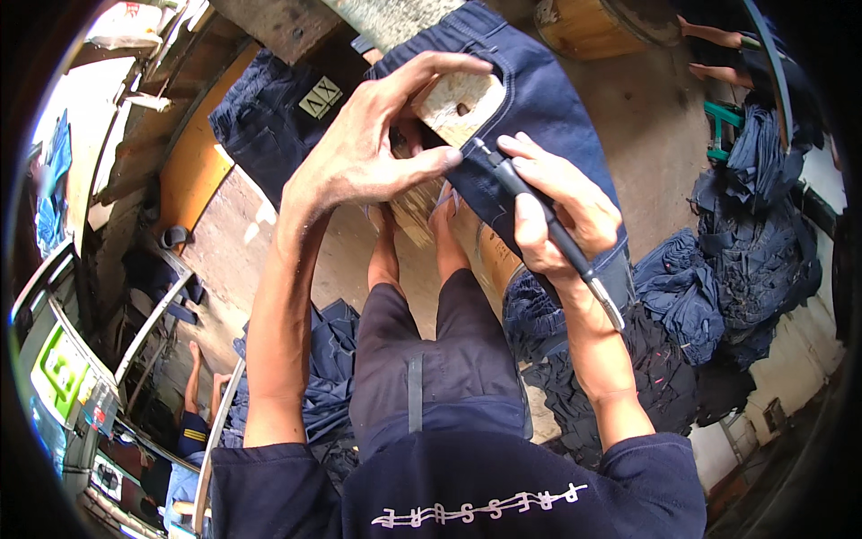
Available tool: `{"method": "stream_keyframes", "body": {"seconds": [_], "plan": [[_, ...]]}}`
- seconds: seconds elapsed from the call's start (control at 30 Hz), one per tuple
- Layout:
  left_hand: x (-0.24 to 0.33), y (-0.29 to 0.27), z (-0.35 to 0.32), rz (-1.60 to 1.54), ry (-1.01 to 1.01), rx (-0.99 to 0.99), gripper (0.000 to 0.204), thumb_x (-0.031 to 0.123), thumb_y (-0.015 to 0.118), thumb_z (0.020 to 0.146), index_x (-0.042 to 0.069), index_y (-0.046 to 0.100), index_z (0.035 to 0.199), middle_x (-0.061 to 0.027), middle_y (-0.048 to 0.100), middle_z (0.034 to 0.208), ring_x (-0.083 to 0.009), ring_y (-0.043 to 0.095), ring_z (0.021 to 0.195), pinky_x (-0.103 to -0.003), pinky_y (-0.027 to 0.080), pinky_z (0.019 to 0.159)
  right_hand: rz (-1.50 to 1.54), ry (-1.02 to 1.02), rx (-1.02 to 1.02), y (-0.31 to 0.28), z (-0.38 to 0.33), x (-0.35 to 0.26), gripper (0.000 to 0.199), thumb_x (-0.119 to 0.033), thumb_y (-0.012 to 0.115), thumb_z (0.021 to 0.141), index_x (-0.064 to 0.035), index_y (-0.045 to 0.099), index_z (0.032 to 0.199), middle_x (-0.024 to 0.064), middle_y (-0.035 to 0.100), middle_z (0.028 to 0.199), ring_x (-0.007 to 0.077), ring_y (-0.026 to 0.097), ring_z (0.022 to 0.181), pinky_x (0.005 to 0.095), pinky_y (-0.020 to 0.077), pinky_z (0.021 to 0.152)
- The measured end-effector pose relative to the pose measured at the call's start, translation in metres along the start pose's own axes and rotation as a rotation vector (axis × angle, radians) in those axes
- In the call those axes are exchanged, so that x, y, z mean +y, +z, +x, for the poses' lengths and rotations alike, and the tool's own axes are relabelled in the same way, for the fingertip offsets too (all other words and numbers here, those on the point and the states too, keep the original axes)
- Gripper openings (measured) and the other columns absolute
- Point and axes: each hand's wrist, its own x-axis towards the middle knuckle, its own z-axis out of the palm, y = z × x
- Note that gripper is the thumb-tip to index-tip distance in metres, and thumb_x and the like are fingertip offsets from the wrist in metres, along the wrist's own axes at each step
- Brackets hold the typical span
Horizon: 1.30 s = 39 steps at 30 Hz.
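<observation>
Dark navy trousers (557, 99) are draped round a worn pale board (460, 106) with a small hole in its end. My left hand (373, 135) arches round the board's end. Its forefinger reaches along the cloth on the far side, and its thumb tip rests at the cloth's near edge; the other fingers are partly hidden. In my right hand (570, 211) is a black pen-shaped tool (555, 225) with metal at its lower end. Its upper tip meets the cloth edge just right of my left thumb.
A second dark garment (269, 126) with a pale label hangs at the left. Piles of dark cloth (750, 251) lie at the right, others (328, 377) beside my legs. A green stool (721, 126) stands far right. Other people's limbs (714, 36) show at both sides.
</observation>
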Motion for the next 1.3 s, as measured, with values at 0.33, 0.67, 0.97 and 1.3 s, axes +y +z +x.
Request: {"method": "stream_keyframes", "body": {"seconds": [0.33, 0.67, 0.97, 1.3], "plan": [[-0.016, 0.006, -0.002, -0.119, 0.001, -0.003, 0.071, 0.013, 0.088, 0.084, 0.004, 0.059, 0.149, -0.0095, 0.072, 0.133, -0.0177, 0.069, 0.115, -0.034, 0.056, 0.098, -0.096, -0.046, -0.051, 0.008, -0.002, 0.002, 0.028, -0.005, 0.067, 0.094, 0.0097, 0.073, 0.117, 0.0327, 0.079, 0.112, 0.0449, 0.080, 0.110, 0.0553, 0.0617, 0.104], [-0.026, 0.007, 0.000, -0.182, 0.094, -0.012, 0.078, 0.013, 0.085, 0.083, 0.004, 0.055, 0.154, -0.0124, 0.071, 0.139, -0.0183, 0.068, 0.128, -0.034, 0.052, 0.113, -0.098, -0.095, -0.039, 0.013, -0.002, 0.009, 0.030, -0.005, 0.067, 0.091, 0.0140, 0.072, 0.113, 0.0351, 0.078, 0.106, 0.0458, 0.080, 0.107, 0.0566, 0.0627, 0.101], [-0.022, 0.004, -0.002, -0.069, 0.119, -0.008, 0.078, 0.013, 0.085, 0.082, 0.003, 0.055, 0.154, -0.0138, 0.071, 0.139, -0.0197, 0.069, 0.129, -0.035, 0.052, 0.114, -0.075, -0.096, -0.033, 0.016, 0.002, 0.005, 0.030, -0.005, 0.066, 0.091, 0.0149, 0.073, 0.113, 0.0352, 0.078, 0.106, 0.0458, 0.080, 0.105, 0.0562, 0.0626, 0.101], [-0.029, 0.007, -0.001, -0.092, 0.138, 0.000, 0.078, 0.012, 0.084, 0.083, 0.001, 0.054, 0.154, -0.0148, 0.068, 0.145, -0.0216, 0.065, 0.135, -0.036, 0.049, 0.119, -0.042, -0.104, -0.015, 0.019, 0.003, 0.002, 0.031, -0.004, 0.065, 0.090, 0.0156, 0.072, 0.113, 0.0358, 0.078, 0.104, 0.0456, 0.081, 0.104, 0.0558, 0.0628, 0.101]]}}
